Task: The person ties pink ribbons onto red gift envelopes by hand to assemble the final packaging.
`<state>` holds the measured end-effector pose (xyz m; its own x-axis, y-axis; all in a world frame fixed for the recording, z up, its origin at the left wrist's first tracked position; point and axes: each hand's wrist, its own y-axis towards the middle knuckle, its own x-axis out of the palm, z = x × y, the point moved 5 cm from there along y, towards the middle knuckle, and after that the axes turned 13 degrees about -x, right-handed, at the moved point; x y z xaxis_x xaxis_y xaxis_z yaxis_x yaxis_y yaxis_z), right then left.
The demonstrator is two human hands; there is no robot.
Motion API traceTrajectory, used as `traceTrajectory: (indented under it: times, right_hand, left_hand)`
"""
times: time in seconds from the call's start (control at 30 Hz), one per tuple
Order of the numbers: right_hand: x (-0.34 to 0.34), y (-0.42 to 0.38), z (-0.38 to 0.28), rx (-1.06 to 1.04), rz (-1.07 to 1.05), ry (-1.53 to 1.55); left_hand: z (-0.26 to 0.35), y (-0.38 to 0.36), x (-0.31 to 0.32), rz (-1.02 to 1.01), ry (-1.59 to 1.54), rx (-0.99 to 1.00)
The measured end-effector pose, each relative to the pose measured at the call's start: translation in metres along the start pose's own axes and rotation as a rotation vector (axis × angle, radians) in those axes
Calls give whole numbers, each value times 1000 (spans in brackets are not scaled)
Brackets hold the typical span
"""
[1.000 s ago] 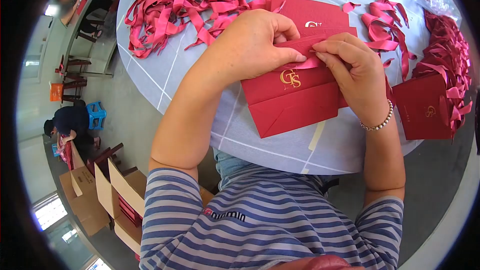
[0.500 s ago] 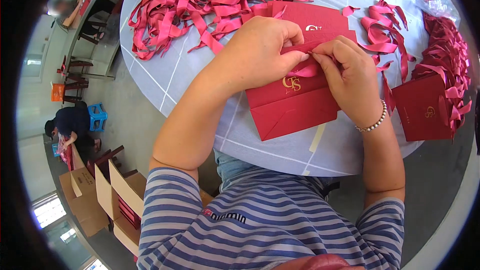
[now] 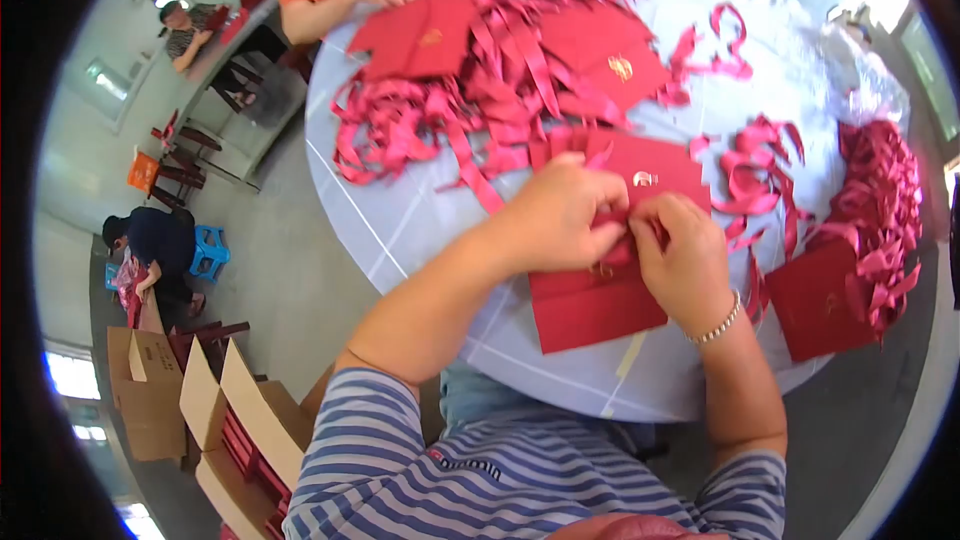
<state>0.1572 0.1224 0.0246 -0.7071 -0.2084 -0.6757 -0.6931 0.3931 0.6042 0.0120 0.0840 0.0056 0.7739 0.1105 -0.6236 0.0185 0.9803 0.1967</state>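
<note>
the red paper bag point(image 3: 590, 305) lies flat on the pale tabletop point(image 3: 420, 210) right in front of me, its top edge under both my hands. it looks light and thin, stiff enough to keep its folds but easy to crease, so i judge it wants gentle pressure near the top fold, not a squeeze in the middle. the ribbon point(image 3: 618, 252) is soft, limp and probably a bit slippery; best taken close to where it meets the bag. my left hand point(image 3: 560, 215) has its grip pressed together on the ribbon at the bag's top, and my right hand point(image 3: 680, 260) pinches the same spot from the other side, fingertips almost meeting. the bag is deep red with a small gold mark, partly hidden by my fingers. loose ribbons point(image 3: 470, 110) lie heaped further back, well apart.
</note>
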Motion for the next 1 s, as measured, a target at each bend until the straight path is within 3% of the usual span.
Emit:
traceTrajectory:
  times: [0.1,0.33,0.57,0.7,0.8,0.87,1.0]
  right_hand:
    - [-11,-1,-4,141,-97,47]
    - [-30,0,-23,-29,-113,-195]
    - [-10,-17,2,207,-98,6]
    - [-6,-18,0,180,-39,10]
    - [-16,-12,-4,208,-123,96]
    - [-29,-3,-16,115,-209,131]
    - [-37,-5,-6,-83,-146,117]
  left_hand:
    - [3,-4,-2,-11,74,-27]
    - [7,-7,2,-81,116,-11]
    - [9,-8,8,-77,103,-29]
    - [13,-10,5,-50,115,-19]
    - [14,-11,3,-91,74,-20]
    - [15,-12,4,-113,73,-25]
    - [21,-12,2,-137,72,-1]
